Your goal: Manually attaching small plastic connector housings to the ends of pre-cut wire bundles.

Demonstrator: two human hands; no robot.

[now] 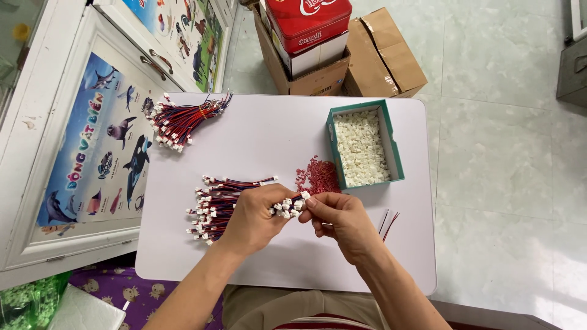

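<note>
My left hand [254, 217] grips a bundle of red, blue and black wires whose small white connectors [287, 206] stick out to the right. My right hand [342, 220] pinches one white connector at the tip of that bundle. A loose pile of finished wire leads [214, 205] lies on the white table [269, 146] just left of my left hand. A second bundle, tied together [183, 119], rests at the table's far left corner. A green box of white plastic connector housings [364, 146] stands at the far right, with a small heap of red pieces [318, 176] beside it.
Two loose wires [387, 223] lie near the table's right edge. Cardboard boxes [379, 52] and a red tin [309, 21] stand on the tiled floor beyond the table. A white cabinet with animal posters [104, 146] runs along the left.
</note>
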